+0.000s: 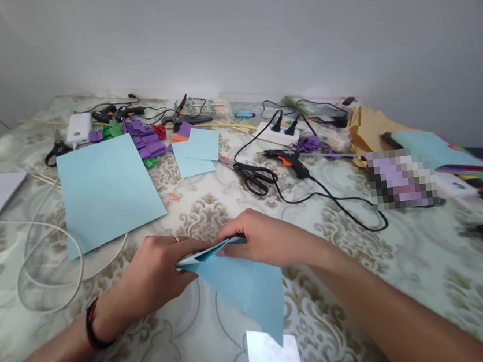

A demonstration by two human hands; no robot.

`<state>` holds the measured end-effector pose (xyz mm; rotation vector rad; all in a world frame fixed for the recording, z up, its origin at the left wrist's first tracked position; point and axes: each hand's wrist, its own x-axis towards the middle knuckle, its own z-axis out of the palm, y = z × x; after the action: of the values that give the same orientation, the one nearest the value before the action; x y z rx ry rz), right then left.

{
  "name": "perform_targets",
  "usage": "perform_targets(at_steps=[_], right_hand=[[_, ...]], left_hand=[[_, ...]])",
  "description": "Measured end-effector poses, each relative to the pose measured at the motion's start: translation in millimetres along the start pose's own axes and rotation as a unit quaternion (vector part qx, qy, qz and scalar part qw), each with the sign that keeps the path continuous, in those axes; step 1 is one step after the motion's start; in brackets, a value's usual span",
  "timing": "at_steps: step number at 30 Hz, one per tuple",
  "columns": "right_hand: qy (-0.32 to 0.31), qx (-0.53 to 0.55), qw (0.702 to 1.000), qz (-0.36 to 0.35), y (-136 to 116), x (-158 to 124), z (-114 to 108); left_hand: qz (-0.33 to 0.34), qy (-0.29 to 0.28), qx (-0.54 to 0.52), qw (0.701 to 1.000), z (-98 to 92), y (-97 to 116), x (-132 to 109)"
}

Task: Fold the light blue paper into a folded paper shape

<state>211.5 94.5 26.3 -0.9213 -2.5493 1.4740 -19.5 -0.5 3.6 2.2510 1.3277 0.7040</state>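
Between my two hands is a light blue sheet of paper (249,285), folded along its upper edge, with one pointed corner hanging down toward the table's front. My left hand (160,271) pinches the folded left end, thumb below and fingers on top. At the right end of the fold, my right hand (259,237) is closed on the paper with thumb and fingers. Some fingertips are hidden behind the paper. A larger light blue sheet (107,190) lies flat beyond my left hand. Small light blue squares (197,151) overlap farther back.
Black scissors (256,178) and a glue gun (287,159) with a looping cord lie beyond my right hand. A white power strip (277,133) sits behind them. Folded purple paper pieces (145,139) are heaped at the back. A white cable (82,274) coils at left.
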Motion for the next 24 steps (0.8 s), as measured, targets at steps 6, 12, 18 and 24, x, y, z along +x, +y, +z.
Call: perform_targets(at_steps=[6, 12, 18, 24], right_hand=[[0.014, -0.02, 1.0, -0.007, -8.8, -2.7, 6.6], [0.063, 0.071, 0.995, -0.012, -14.6, -13.9, -10.5], [0.125, 0.395, 0.9, -0.133, 1.2, -12.6, -30.7], [0.188, 0.365, 0.91, -0.055, -19.5, 13.4, 27.9]], left_hand=[[0.009, 0.026, -0.025, 0.999, -2.4, 5.6, 0.7], [-0.142, 0.075, -0.085, 0.983, -14.6, 15.0, 4.5], [-0.313, 0.226, -0.334, 0.86, -19.1, 16.3, 8.6], [-0.282, 0.201, -0.431, 0.833, -0.7, 16.2, 6.4]])
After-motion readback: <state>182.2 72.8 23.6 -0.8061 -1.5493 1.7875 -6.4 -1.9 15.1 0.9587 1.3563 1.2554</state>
